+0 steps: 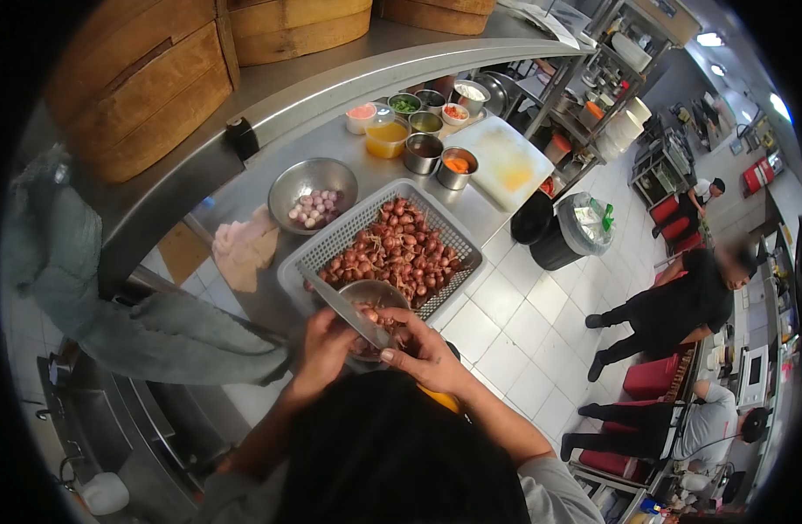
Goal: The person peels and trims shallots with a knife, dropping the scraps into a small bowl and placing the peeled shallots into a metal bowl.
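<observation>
A knife slants over a metal bowl that has shallots and peel in it. My right hand is closed round the wide end of the blade, with the thumb at its edge. Curled beside and partly behind the blade, my left hand is closed on something hidden from view. The bowl sits at the near corner of a grey perforated basket heaped with reddish-brown shallots. Peeled shallots lie in a larger metal bowl behind the basket, on the left.
A pinkish cloth lies left of the basket. Small containers and a white cutting board stand at the back. A grey-green cloth hangs at left, and a lined bin is on the right. Several people are farther right.
</observation>
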`<state>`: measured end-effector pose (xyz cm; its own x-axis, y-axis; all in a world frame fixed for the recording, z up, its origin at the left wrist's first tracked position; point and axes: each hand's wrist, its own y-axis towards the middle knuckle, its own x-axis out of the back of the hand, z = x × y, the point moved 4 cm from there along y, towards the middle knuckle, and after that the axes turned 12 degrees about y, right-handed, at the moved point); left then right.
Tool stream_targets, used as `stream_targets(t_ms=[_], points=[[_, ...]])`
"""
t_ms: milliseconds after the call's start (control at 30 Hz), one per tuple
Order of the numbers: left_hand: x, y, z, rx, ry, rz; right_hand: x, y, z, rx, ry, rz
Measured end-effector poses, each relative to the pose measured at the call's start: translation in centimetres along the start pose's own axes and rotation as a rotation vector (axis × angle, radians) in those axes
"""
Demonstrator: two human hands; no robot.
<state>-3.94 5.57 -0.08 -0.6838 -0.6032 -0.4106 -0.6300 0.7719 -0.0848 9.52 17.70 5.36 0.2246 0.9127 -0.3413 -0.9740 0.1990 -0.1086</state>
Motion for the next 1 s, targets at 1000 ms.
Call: stream_targets(t_ms=[1000], points=[[-1.0,-1.8,1.4,-0.008,0.351,0.059,2.2,1.4,-2.7,-0.113,0.432,-0.034]])
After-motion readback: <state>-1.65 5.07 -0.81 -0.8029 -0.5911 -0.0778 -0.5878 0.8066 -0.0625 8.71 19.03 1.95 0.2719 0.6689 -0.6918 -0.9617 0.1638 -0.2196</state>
